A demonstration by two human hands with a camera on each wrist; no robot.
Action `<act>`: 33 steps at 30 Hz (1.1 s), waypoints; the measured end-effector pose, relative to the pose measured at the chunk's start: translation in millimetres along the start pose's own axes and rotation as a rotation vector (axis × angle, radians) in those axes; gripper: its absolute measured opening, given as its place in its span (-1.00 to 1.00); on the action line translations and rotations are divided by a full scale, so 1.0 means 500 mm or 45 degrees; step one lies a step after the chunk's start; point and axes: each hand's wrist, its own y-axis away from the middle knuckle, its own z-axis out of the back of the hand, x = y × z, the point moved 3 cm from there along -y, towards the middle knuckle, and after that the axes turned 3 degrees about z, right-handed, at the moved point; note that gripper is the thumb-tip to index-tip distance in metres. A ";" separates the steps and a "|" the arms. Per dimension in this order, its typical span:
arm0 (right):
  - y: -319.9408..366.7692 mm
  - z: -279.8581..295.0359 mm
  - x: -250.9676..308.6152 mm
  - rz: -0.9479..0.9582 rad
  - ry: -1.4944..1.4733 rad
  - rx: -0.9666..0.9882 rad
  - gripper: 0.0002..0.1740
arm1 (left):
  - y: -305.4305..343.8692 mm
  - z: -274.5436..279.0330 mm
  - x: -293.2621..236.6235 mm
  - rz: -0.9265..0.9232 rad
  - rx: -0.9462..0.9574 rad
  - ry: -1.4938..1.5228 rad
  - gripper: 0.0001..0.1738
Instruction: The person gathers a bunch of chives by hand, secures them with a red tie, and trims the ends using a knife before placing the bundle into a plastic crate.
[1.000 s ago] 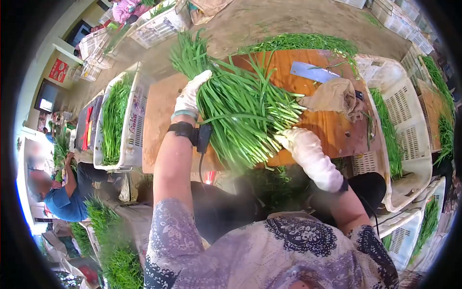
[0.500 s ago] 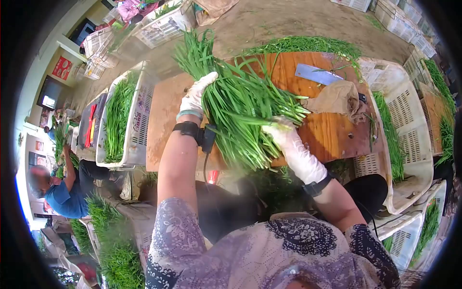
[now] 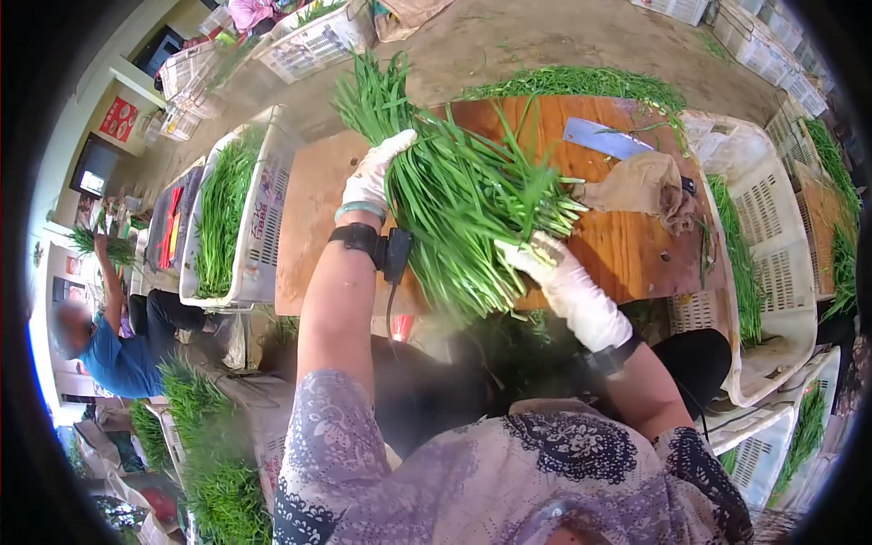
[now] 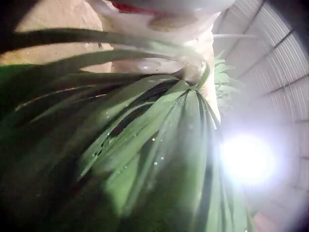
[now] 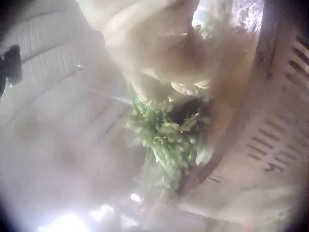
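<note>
The left hand (image 3: 376, 174) still grips the greens (image 3: 459, 195); the right hand (image 3: 574, 295) has lowered slightly, its grip unclear.

Head: bright, daylight-like, fisheye bend, black rim, smudgy haze low-centre | Left wrist: dark lower left, white glare spot right, soft blur | Right wrist: milky haze, washed out, glare bottom left, dark corners, greens soft

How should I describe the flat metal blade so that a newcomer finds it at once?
Find the big wooden board, then its far side, right of the green bundle. Beyond the crumpled brown cloth lies the blade, the only smooth, bluish-grey strip there.
</note>
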 end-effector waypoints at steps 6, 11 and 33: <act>0.008 0.025 0.028 -0.041 0.134 0.265 -0.74 | -0.017 0.002 0.009 -0.004 -0.065 0.027 -0.48; 0.057 0.047 0.095 -0.119 0.196 0.364 -0.76 | -0.013 -0.007 0.003 -0.024 -0.071 0.009 -0.49; -0.055 -0.041 0.012 0.121 0.409 -0.207 -0.69 | -0.006 0.000 -0.008 -0.003 -0.134 -0.153 -0.43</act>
